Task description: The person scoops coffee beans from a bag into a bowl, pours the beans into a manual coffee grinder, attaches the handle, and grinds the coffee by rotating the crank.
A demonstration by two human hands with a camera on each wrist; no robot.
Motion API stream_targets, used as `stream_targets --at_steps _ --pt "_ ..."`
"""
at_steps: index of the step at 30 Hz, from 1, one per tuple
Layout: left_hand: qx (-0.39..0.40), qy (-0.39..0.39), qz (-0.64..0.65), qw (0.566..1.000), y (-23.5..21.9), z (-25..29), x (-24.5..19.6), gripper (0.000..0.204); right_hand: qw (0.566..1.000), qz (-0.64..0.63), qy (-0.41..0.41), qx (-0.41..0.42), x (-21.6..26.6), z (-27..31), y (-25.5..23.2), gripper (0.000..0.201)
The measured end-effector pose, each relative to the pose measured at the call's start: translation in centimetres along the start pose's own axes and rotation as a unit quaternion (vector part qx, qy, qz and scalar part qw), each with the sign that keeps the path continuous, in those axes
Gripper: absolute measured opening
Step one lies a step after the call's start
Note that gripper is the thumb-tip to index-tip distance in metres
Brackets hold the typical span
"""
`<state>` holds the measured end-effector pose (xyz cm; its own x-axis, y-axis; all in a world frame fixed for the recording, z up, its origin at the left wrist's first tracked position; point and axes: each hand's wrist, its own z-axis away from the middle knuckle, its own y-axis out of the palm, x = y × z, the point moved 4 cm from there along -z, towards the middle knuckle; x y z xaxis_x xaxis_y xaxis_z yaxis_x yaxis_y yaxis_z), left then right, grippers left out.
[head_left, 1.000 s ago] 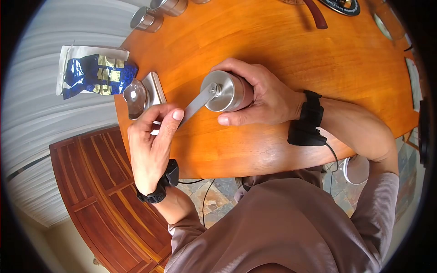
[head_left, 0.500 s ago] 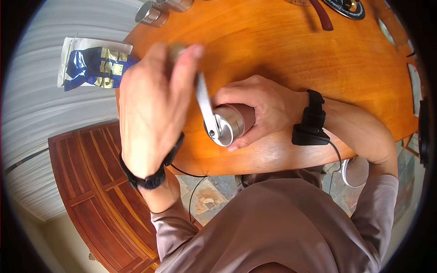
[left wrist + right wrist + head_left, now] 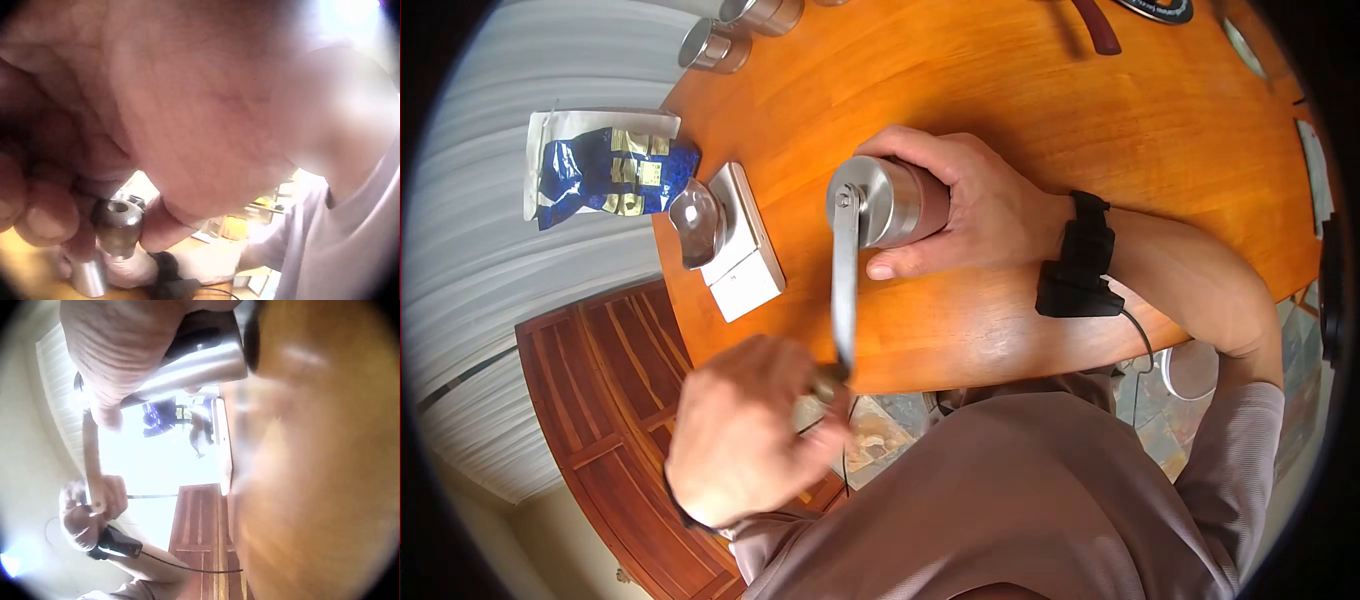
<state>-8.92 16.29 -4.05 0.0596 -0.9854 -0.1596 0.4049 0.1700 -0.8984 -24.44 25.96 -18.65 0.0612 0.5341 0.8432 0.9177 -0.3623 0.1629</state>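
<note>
A steel hand coffee grinder [image 3: 878, 205] with a brown band around its body is gripped by my right hand [image 3: 995, 205], fingers on the far side and thumb on the near side. Its long flat crank [image 3: 845, 285] points toward my body. At the crank's end, my left hand [image 3: 745, 430], blurred, pinches the rounded knob [image 3: 119, 228] between thumb and fingers. In the right wrist view, the grinder's steel body [image 3: 206, 372] is close over the tabletop.
Left of the grinder lie a white flat scale [image 3: 745, 265] and a clear, curved dish [image 3: 697, 225]. Beside them is a blue and white bag [image 3: 615, 170]. Steel cups [image 3: 715, 47] stand at the back left, and a dark red handle [image 3: 1097, 28] juts in at the back.
My left hand has carried the crank around, from left of the grinder to its far side, then back toward my body. The grinder tipped nearer to me midway and is back up now.
</note>
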Motion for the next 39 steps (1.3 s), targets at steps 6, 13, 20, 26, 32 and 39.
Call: stream_targets --at_steps 6,13,20,26,32,39 --pt "-0.045 -0.17 0.128 0.976 -1.6 -3.4 8.1 0.044 0.998 0.057 0.015 0.033 -0.7 0.0 -0.1 0.055" --pt "-0.224 0.06 0.097 0.968 -5.0 -10.6 2.8 0.041 0.987 0.11 0.054 0.105 -0.1 -0.3 0.7 0.056" --pt "-0.084 0.24 0.004 0.967 -2.5 -4.5 -5.3 0.016 0.988 0.145 -0.028 0.047 -0.6 -0.2 0.5 0.059" --pt "0.143 -0.055 0.023 0.988 1.1 -0.3 2.3 0.033 0.996 0.065 0.047 0.042 -0.9 -0.1 -0.3 0.067" --pt "0.013 -0.176 0.061 0.982 -1.3 -6.2 9.1 0.047 0.992 0.087 0.051 0.079 -0.9 -0.3 0.2 0.068" --pt "-0.185 0.106 0.051 0.976 -5.7 -11.6 0.1 0.032 0.985 0.135 0.056 0.095 -0.2 -0.4 0.2 0.062"
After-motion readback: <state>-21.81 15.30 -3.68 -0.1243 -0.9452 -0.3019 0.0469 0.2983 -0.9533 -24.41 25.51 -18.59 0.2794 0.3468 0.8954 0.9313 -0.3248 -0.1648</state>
